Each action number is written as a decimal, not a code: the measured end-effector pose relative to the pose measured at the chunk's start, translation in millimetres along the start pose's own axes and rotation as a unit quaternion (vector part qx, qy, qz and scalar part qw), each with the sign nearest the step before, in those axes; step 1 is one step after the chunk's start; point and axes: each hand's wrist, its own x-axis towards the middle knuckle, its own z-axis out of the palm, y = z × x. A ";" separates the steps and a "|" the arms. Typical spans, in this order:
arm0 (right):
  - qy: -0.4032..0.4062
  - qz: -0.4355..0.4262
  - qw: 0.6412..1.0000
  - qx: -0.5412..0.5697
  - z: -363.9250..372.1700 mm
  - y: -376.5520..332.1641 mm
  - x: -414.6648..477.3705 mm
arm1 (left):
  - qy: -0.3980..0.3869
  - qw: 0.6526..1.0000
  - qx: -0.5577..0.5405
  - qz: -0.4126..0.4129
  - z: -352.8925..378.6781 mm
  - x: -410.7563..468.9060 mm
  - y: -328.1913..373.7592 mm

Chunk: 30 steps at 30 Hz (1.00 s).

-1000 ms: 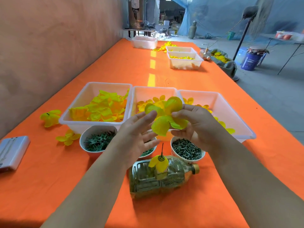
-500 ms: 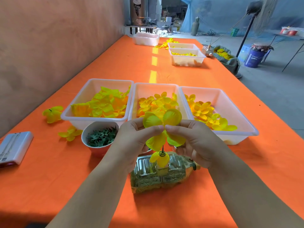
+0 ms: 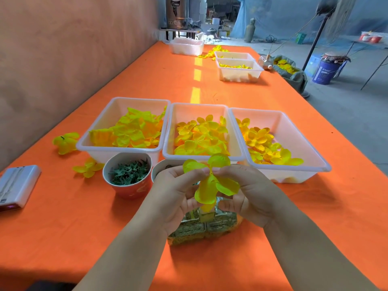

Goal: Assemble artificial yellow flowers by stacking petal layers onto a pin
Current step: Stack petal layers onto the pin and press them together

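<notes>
A single head-worn camera looks forward and down along the orange counter [image 3: 63, 217], close above the hands, with the workshop floor [image 3: 346, 114] beyond.

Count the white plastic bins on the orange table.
6. Side by side up front: left bin, middle bin, right bin. Farther back: lone bin, adjoining pair, rear bin and nearer bin. None seems hidden.

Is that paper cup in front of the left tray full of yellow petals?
No, the cup holds small dark green pieces; the yellow petals lie in the left tray behind it.
</notes>
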 end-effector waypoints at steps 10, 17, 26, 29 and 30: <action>0.001 0.005 1.000 0.016 0.4 7.7 -1.6 | 0.016 0.999 -0.025 -0.020 0.6 0.5 -7.5; 0.041 0.028 0.999 0.008 3.9 4.9 1.9 | 0.009 0.997 -0.069 -0.033 0.8 7.0 -10.9; 0.063 -0.002 0.994 -0.092 0.3 20.4 1.7 | 0.068 0.997 0.032 0.008 -4.3 3.4 -24.0; 0.097 -0.017 0.986 -0.138 -2.5 26.3 1.4 | 0.086 0.993 0.076 0.027 -7.3 3.4 -27.1; 0.104 -0.019 0.984 -0.143 -3.3 27.3 1.3 | 0.089 0.992 0.084 0.026 -7.5 2.7 -26.7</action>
